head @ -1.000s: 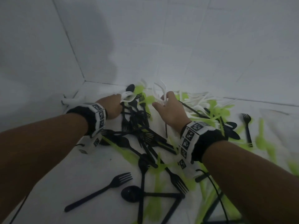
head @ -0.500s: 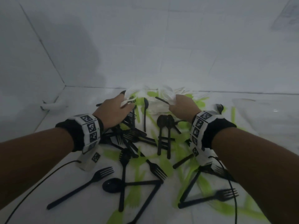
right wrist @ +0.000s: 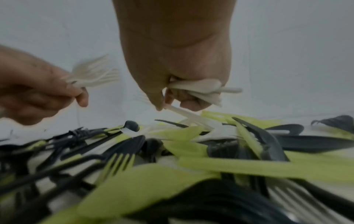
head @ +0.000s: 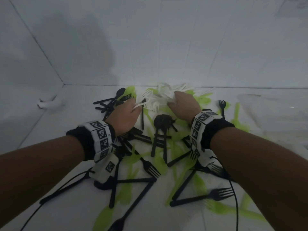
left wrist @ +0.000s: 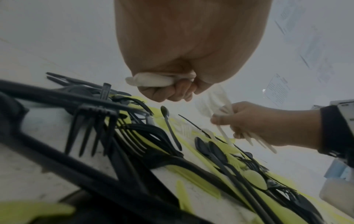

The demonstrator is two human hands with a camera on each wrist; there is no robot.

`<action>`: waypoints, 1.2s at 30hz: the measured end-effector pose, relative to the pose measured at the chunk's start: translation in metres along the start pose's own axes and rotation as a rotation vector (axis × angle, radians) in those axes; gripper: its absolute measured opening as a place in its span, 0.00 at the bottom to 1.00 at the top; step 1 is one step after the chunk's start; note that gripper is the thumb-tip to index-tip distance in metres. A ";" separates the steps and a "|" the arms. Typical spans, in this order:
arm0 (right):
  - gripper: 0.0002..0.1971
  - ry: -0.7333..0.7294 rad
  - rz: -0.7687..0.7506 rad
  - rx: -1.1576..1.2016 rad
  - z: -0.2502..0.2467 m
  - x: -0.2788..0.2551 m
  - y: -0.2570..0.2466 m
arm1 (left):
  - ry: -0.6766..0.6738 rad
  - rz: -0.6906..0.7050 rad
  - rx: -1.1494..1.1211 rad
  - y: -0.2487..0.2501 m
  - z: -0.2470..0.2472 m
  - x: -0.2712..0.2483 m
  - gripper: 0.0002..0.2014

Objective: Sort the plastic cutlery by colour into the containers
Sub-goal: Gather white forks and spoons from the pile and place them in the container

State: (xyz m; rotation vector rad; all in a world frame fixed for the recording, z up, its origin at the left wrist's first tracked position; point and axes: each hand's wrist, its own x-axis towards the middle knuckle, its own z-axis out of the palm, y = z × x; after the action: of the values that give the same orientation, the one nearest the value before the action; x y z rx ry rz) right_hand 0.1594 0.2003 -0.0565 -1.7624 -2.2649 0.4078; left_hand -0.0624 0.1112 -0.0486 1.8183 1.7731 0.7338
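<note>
- White tiled surface and white tiled walls frame the scene; the cutlery lies loose on the surface in a tangled heap.
- Left hand has its fingers curled round a bunch of white forks, tines fanning out past the knuckles toward the right hand.
- Right hand is clenched on a bundle of white spoons, bowls sticking out of the fist; its thumb and forefinger also pinch the handle of 1 more white piece that reaches down into the pile.
- Between the 2 grips a few more white pieces lie, some just beyond the fingertips; how many is hard to tell against the white surface.
- Black forks and spoons lie directly under and behind both wrists, crossed over green pieces spread wider, mostly on the right hand's side.
- No container shows clearly in any view; a pale, clear shape lies out beyond the right wrist, but what it is I cannot tell.
- Judging by this, the sort is early: white is being gathered and is not yet dropped anywhere, while black and green look untouched.
</note>
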 end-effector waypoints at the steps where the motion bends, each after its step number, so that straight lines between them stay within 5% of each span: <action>1: 0.13 0.053 0.015 0.035 -0.003 0.001 -0.001 | 0.010 -0.018 -0.027 -0.002 -0.001 -0.001 0.16; 6: 0.13 0.286 0.101 0.444 -0.034 -0.004 -0.017 | 0.022 -0.131 -0.211 -0.005 -0.009 -0.001 0.25; 11: 0.11 0.188 0.133 0.795 -0.046 -0.027 -0.029 | 0.023 -0.237 -0.493 0.008 -0.006 0.003 0.12; 14: 0.03 0.143 0.144 0.855 -0.040 -0.046 -0.031 | 0.008 -0.216 -0.584 0.021 0.000 0.004 0.07; 23: 0.09 0.243 0.333 0.994 -0.033 -0.121 -0.015 | -0.147 -0.110 -0.692 0.066 0.029 -0.011 0.11; 27: 0.12 0.381 0.401 1.048 -0.034 -0.152 -0.002 | -0.224 -0.096 -0.733 0.087 0.048 -0.023 0.04; 36: 0.09 0.447 0.514 1.176 -0.050 -0.174 0.051 | -0.242 -0.010 -0.586 0.137 0.087 -0.039 0.09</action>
State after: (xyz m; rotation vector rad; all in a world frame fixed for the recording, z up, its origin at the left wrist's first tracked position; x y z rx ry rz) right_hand 0.2651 0.0472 -0.0321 -1.4609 -0.8497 1.0286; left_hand 0.0967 0.0697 -0.0213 1.4260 1.2409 0.8750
